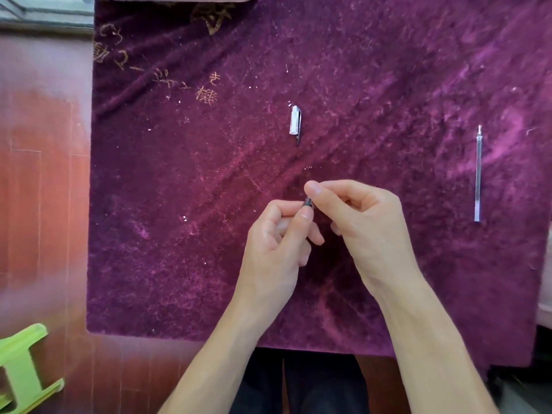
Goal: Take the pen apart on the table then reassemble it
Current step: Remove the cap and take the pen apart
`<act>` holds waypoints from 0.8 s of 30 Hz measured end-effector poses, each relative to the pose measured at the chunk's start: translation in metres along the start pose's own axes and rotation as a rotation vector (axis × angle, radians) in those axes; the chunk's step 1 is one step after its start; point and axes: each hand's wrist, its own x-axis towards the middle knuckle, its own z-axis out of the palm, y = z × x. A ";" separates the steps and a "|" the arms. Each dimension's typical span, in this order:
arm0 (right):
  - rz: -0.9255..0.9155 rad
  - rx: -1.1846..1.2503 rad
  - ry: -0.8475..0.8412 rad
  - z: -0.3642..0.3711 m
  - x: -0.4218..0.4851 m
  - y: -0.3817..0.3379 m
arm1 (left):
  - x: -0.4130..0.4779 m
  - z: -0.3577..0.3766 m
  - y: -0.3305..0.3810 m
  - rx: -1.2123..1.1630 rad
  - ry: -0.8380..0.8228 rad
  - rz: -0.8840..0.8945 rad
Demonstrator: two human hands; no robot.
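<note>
The pen lies in parts on a purple cloth point(185, 180). Its clear cap with a dark clip point(295, 122) rests alone near the middle. The thin refill point(478, 174) lies lengthwise at the far right. My left hand point(277, 234) and my right hand point(358, 216) meet at the lower middle, fingertips pinched together on a small dark pen piece point(308, 202). Only its dark end shows between the fingers; the rest of it is hidden in my hands.
The purple cloth bears gold embroidered characters point(206, 91) at the upper left. A reddish wooden floor point(44, 174) shows on the left. A green plastic stool point(24, 369) stands at the bottom left corner. My dark trousers point(298, 383) appear below the cloth's front edge.
</note>
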 end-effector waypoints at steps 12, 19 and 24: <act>0.096 0.148 0.017 -0.015 -0.030 0.032 | -0.026 0.007 -0.022 0.021 -0.050 -0.006; 0.054 0.186 -0.013 -0.014 -0.036 0.033 | -0.026 0.004 -0.023 0.042 -0.070 0.013; 0.112 0.201 -0.129 -0.015 -0.032 0.027 | -0.029 0.005 -0.021 0.020 -0.034 0.014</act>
